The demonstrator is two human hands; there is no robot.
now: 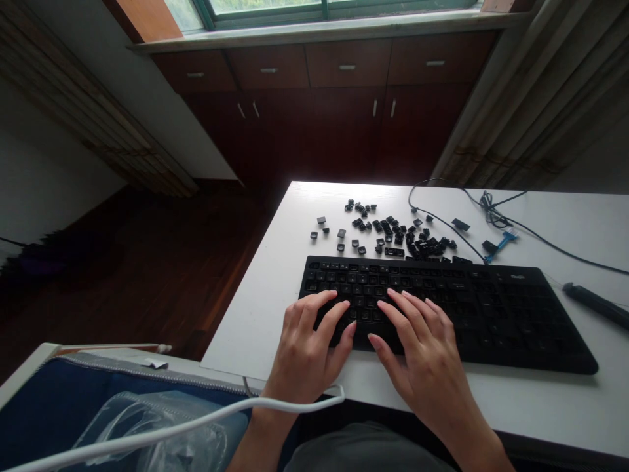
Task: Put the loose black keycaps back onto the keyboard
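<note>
Currently I watch both hands over the keyboard (521, 328), which lies on the white table (260, 314) near its front edge. The left hand (307, 344) is at the keyboard's left part, and the right hand (425, 351) is at its middle. On each, the fingers are spread and loosely curved downward, gripping nothing; whether every fingertip touches, I cannot tell. Behind the keyboard I see loose keycaps (425, 246), thickest in one dark heap, with others scattered left. A black cable (550, 239) curls across the table and meets the keyboard's back edge, near a blue tool (502, 245). Right of the keyboard lies a black rod (597, 305). Lower left, a white cord (196, 421) crosses a clear bag (170, 410).
</note>
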